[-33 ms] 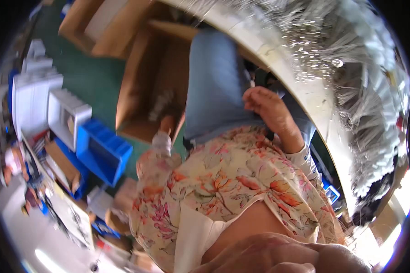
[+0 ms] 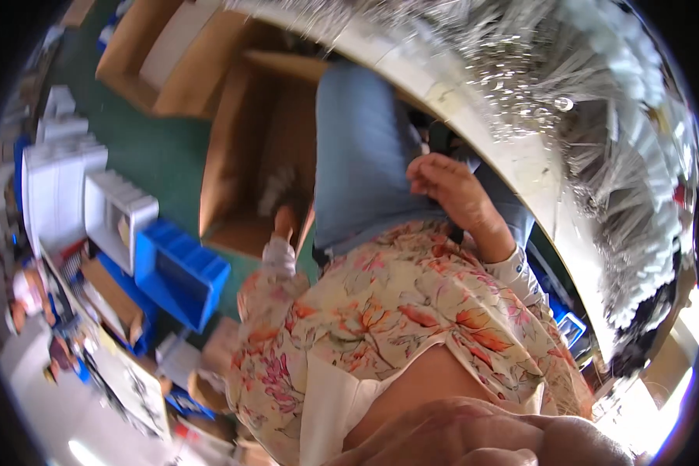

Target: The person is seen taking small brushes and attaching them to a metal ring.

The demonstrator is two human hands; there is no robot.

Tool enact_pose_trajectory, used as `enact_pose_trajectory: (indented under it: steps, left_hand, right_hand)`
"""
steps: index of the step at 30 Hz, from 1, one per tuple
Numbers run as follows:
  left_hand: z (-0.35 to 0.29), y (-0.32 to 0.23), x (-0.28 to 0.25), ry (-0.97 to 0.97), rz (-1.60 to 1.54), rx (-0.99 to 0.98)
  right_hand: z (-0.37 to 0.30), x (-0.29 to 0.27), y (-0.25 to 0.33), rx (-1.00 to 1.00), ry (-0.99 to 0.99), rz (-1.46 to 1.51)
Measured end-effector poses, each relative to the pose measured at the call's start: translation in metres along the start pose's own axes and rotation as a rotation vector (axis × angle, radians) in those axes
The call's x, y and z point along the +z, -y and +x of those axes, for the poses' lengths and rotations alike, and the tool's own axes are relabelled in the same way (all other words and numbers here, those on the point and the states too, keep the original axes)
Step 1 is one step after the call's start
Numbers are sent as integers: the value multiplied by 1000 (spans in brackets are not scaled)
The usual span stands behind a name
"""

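Observation:
My left hand (image 2: 284, 220) reaches down into an open cardboard box (image 2: 229, 155) beside my left thigh. Its fingers are shadowed and blurred, and a pale, smeared clump (image 2: 278, 185) lies right at them; whether they grip it I cannot tell. Over my lap, near the table's edge, my right hand (image 2: 454, 190) is closed with its fingers curled together. A small whitish tip (image 2: 425, 147) shows just past those fingers; the rest of whatever they hold is hidden.
On the white table (image 2: 532, 167) at right lies a big heap of clear, shiny strips (image 2: 598, 147). A second cardboard box (image 2: 136, 81) stands farther off at upper left. Blue bin (image 2: 180, 272) and grey crates (image 2: 120, 210) sit on the green floor at left. People (image 2: 62, 357) are far left.
The whole view has shifted slightly, boxes and crates now appearing a little lower. Both hands keep nearly the same posture, the left still in the box and the right still closed.

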State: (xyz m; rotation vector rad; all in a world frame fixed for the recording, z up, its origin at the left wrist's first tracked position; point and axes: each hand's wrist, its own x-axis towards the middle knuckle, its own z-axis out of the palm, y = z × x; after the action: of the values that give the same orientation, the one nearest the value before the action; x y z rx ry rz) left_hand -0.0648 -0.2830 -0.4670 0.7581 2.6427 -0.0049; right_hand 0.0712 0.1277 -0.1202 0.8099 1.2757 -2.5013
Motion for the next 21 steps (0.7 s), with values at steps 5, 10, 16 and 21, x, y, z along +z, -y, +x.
enact_pose_trajectory:
  steps: [5, 10, 16, 21]
  left_hand:
    - [45, -34, -145, -420, -550, -200]
    - [83, -160, -397, -727, -876, 241]
    - [94, -342, -532, -650, -707, 950]
    - [124, -415, -546, -361, -417, 903]
  right_hand:
    - [2, 1, 10, -73, 52, 58]
    - [-7, -2, 38, -114, 109, 82]
    - [-37, -10, 73, -238, 112, 169]
    - [-71, -14, 94, -333, 61, 251]
